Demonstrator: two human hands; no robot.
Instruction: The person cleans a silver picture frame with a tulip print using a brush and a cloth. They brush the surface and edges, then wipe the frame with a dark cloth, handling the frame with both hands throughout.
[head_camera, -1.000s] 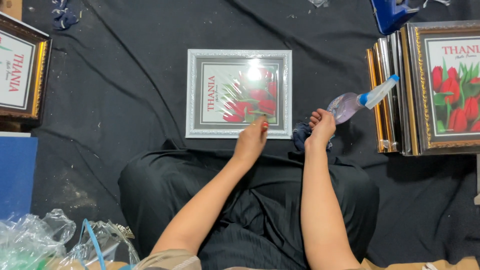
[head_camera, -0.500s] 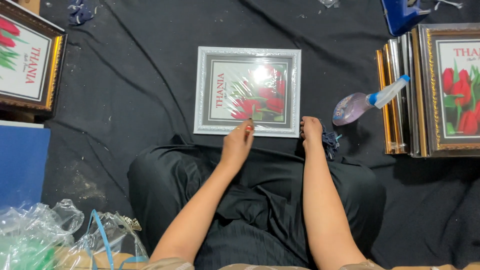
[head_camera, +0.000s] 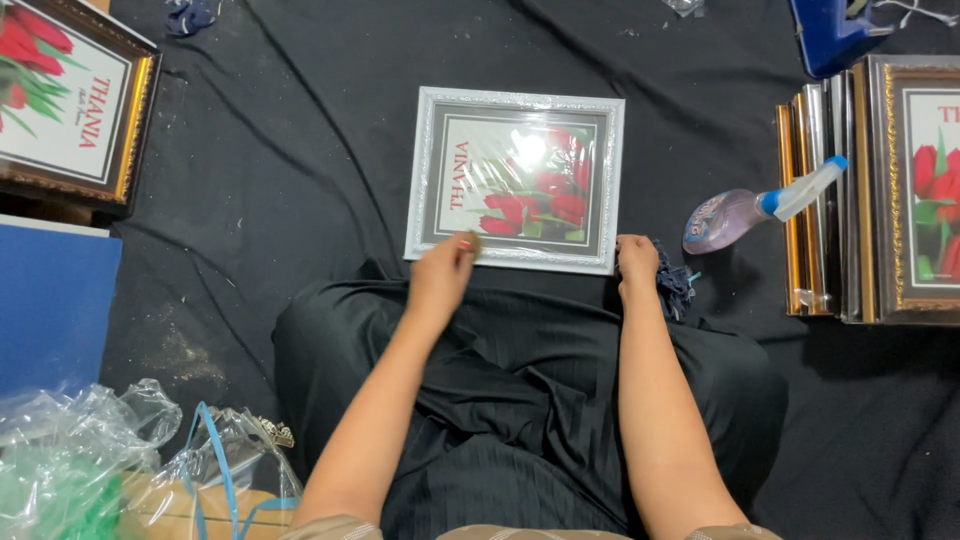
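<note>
Black cloth (head_camera: 280, 190), wrinkled, covers the floor.

Far left of the fingers: a dark gilt-edged framed print (head_camera: 70, 110), a flat blue board (head_camera: 50, 305), and crinkled clear plastic wrap (head_camera: 90, 450).

Left hand (head_camera: 442, 275): fingers curled, tips touching the near lower edge of the silver frame (head_camera: 515, 178); whether they pinch it cannot be told.

Silver frame: rectangular, embossed pale moulding, glossy glazing over a red flower print, lying flat just beyond both hands.

Right hand (head_camera: 636, 262): fingers bent at the frame's lower right corner, touching a dark blue rag (head_camera: 676, 290); grip unclear.

Right of the fingers: a translucent purple spray bottle (head_camera: 750, 212) on its side, then stacked gold and dark frames (head_camera: 870, 190), standing on edge.
</note>
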